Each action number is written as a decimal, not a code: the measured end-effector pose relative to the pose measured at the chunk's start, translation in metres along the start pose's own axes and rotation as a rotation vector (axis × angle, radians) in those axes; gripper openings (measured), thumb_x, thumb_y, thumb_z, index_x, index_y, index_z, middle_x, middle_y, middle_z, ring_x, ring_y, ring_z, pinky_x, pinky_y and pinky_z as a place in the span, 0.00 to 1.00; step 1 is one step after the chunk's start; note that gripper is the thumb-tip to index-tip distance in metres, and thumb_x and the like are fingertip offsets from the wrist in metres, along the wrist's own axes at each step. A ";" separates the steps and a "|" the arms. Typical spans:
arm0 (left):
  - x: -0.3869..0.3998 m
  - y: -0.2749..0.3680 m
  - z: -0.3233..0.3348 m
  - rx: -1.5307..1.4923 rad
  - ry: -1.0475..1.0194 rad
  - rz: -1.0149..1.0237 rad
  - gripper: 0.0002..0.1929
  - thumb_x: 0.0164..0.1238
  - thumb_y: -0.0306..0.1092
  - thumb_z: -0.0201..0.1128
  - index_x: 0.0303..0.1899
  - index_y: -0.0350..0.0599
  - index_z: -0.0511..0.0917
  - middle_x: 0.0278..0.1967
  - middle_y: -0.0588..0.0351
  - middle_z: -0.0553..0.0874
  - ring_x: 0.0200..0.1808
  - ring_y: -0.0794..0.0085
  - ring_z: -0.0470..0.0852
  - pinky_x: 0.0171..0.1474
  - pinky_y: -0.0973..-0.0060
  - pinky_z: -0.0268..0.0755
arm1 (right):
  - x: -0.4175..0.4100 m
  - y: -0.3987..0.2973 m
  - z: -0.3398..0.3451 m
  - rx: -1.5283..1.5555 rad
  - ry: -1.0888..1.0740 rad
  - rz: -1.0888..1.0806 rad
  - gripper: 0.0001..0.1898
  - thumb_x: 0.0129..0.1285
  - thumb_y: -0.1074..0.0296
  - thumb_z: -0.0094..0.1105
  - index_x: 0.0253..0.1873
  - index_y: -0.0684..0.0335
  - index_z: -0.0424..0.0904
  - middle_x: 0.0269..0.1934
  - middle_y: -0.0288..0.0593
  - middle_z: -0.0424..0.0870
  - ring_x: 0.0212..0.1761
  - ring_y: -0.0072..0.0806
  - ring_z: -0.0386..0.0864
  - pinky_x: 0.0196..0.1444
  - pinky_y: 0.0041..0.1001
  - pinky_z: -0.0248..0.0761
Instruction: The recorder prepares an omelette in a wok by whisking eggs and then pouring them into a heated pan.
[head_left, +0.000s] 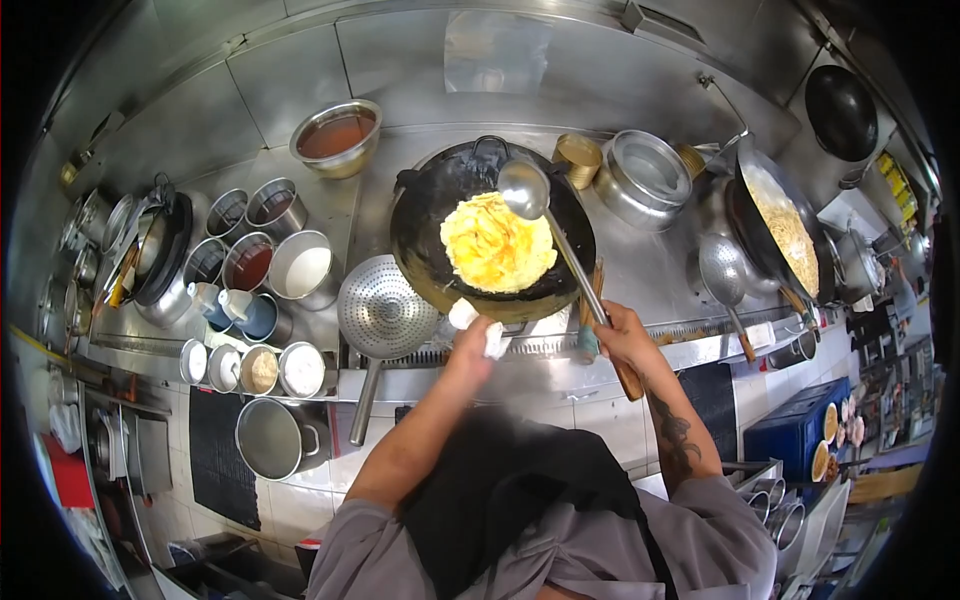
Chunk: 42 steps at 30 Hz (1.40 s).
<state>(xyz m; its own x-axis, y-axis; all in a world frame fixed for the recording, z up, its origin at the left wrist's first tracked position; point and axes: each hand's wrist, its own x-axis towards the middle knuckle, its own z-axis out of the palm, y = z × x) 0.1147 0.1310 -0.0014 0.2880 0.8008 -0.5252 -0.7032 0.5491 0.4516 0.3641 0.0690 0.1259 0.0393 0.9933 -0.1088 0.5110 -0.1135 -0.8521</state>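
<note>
In front of me a black wok (420, 247) sits on the steel range, with a round mass of yellow cooked egg (495, 244) spread in its middle. My left hand (471, 345) grips a folded white cloth (491, 337) at the wok's near rim; whether the rim itself is pinched inside the cloth is hidden. My right hand (621, 331) is closed around the long handle of a steel ladle (523, 189). The ladle's bowl hangs over the far right edge of the egg. A bamboo brush (589, 330) with a green band lies beside the wok, close to my right hand.
Left of the wok lies a perforated steel strainer (388, 307), its handle jutting past the counter edge. Seasoning pots (300, 266) and squeeze bottles (244, 309) crowd farther left. A bowl of reddish liquid (335, 139) stands behind. At right are a lidded pot (643, 180) and a noodle-filled wok (784, 232).
</note>
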 end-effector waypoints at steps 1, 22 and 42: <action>0.001 0.001 0.000 0.003 0.000 -0.005 0.10 0.68 0.33 0.58 0.47 0.44 0.78 0.40 0.56 0.86 0.38 0.67 0.86 0.39 0.67 0.80 | -0.008 -0.010 0.000 0.197 -0.094 0.213 0.18 0.61 0.77 0.56 0.56 0.70 0.74 0.25 0.38 0.78 0.17 0.24 0.73 0.21 0.24 0.67; 0.003 0.001 -0.002 0.032 0.021 -0.018 0.08 0.68 0.30 0.57 0.45 0.41 0.77 0.38 0.53 0.85 0.36 0.64 0.86 0.38 0.65 0.82 | -0.020 -0.009 0.028 0.447 -0.310 0.394 0.03 0.61 0.77 0.53 0.40 0.65 0.73 0.23 0.34 0.72 0.16 0.18 0.69 0.17 0.22 0.61; 0.004 -0.002 -0.007 -0.016 -0.078 0.006 0.11 0.68 0.33 0.60 0.49 0.43 0.78 0.42 0.56 0.86 0.39 0.67 0.86 0.41 0.68 0.81 | 0.069 -0.034 0.074 -0.222 -0.068 -0.210 0.13 0.60 0.74 0.57 0.49 0.73 0.73 0.23 0.47 0.75 0.22 0.28 0.74 0.26 0.30 0.69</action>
<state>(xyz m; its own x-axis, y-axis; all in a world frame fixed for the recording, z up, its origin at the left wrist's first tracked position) 0.1126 0.1308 -0.0097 0.3330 0.8207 -0.4643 -0.7155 0.5406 0.4425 0.2863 0.1400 0.1097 -0.1407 0.9899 0.0179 0.6771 0.1094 -0.7277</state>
